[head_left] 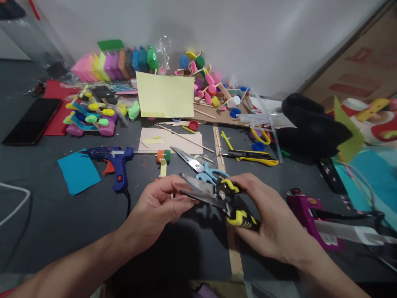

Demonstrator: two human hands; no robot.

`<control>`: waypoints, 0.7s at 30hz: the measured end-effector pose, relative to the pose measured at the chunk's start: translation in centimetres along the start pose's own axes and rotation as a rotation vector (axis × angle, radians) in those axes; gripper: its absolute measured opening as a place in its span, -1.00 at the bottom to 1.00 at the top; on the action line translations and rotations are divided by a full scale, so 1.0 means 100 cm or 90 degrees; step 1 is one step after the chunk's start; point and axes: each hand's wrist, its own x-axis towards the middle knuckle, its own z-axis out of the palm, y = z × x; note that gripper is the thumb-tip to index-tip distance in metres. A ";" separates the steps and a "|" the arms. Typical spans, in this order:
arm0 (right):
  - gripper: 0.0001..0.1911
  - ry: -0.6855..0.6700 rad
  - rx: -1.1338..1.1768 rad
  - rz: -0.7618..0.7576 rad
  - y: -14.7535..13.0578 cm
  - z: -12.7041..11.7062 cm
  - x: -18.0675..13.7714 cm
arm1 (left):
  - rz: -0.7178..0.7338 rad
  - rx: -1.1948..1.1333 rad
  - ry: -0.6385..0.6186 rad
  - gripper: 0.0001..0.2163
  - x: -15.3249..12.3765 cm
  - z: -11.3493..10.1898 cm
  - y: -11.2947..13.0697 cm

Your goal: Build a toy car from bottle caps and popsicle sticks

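Right fingers point(252, 182) grip snips point(222, 193), left fingers point(176, 208) a pale piece point(171, 196), scissors point(196, 165) lying just beyond.

Glue gun point(123, 159) left, scissors point(195, 164) apparently behind shears point(221, 191)

Shows yellow and black on the snips point(223, 194), pale blue on the scissors' handles point(209, 169), and dark blue with an orange trigger point(108, 167) on the glue gun point(121, 161). Runs from pink through yellow, purple, brown and blue to green along the packs point(114, 65).
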 end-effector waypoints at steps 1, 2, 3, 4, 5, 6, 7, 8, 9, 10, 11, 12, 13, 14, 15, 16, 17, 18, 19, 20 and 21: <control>-0.48 -0.004 0.004 -0.008 0.001 0.002 0.002 | 0.004 0.002 0.004 -0.86 0.000 -0.001 0.000; -0.50 -0.009 0.009 -0.011 0.003 0.005 0.003 | 0.008 0.006 0.007 -0.86 0.000 -0.002 0.000; -0.51 -0.016 0.016 -0.013 0.005 0.006 0.004 | 0.011 0.011 0.009 -0.85 0.001 -0.004 0.000; -0.52 -0.022 0.024 -0.014 0.007 0.008 0.004 | 0.014 0.015 0.007 -0.84 0.001 -0.005 0.000; -0.53 -0.029 0.032 -0.014 0.009 0.009 0.004 | 0.016 0.019 0.001 -0.82 0.001 -0.006 -0.001; -0.54 -0.031 0.037 -0.014 0.010 0.009 0.003 | 0.018 0.024 -0.008 -0.82 0.001 -0.007 -0.001; -0.55 -0.030 0.039 -0.013 0.011 0.010 0.003 | 0.019 0.027 -0.015 -0.81 0.001 -0.008 -0.001; -0.55 -0.028 0.041 -0.011 0.011 0.010 0.002 | 0.019 0.033 -0.022 -0.82 0.001 -0.008 -0.002; -0.55 -0.028 0.041 -0.010 0.011 0.010 0.001 | 0.021 0.039 -0.024 -0.82 0.002 -0.009 -0.002; -0.55 -0.028 0.041 -0.010 0.011 0.009 0.001 | 0.024 0.047 -0.021 -0.82 0.002 -0.008 -0.002; -0.56 -0.029 0.040 -0.011 0.011 0.009 0.000 | 0.030 0.055 -0.015 -0.83 0.002 -0.008 -0.002; -0.56 -0.030 0.039 -0.012 0.010 0.009 0.000 | 0.037 0.062 -0.010 -0.83 0.003 -0.008 -0.001; -0.57 -0.030 0.037 -0.012 0.010 0.009 0.000 | 0.042 0.067 -0.007 -0.83 0.003 -0.007 -0.001; -0.58 -0.030 0.036 -0.014 0.010 0.010 0.000 | 0.048 0.071 -0.005 -0.83 0.003 -0.007 0.000; -0.59 -0.031 0.035 -0.016 0.010 0.010 0.000 | 0.051 0.073 -0.001 -0.84 0.004 -0.006 0.000; -0.60 -0.033 0.035 -0.021 0.009 0.010 0.000 | 0.052 0.074 0.003 -0.83 0.004 -0.006 0.000; -0.61 -0.034 0.033 -0.026 0.009 0.010 0.000 | 0.054 0.078 0.009 -0.83 0.004 -0.005 0.001; -0.61 -0.034 0.027 -0.032 0.009 0.010 0.000 | 0.057 0.086 0.018 -0.82 0.004 -0.005 0.000; -0.62 -0.033 0.019 -0.037 0.009 0.010 0.000 | 0.059 0.095 0.026 -0.82 0.004 -0.005 0.000; -0.63 -0.030 0.006 -0.041 0.009 0.011 0.000 | 0.061 0.104 0.033 -0.81 0.005 -0.005 -0.001; -0.63 -0.024 -0.008 -0.044 0.010 0.011 0.000 | 0.061 0.111 0.037 -0.81 0.005 -0.005 -0.001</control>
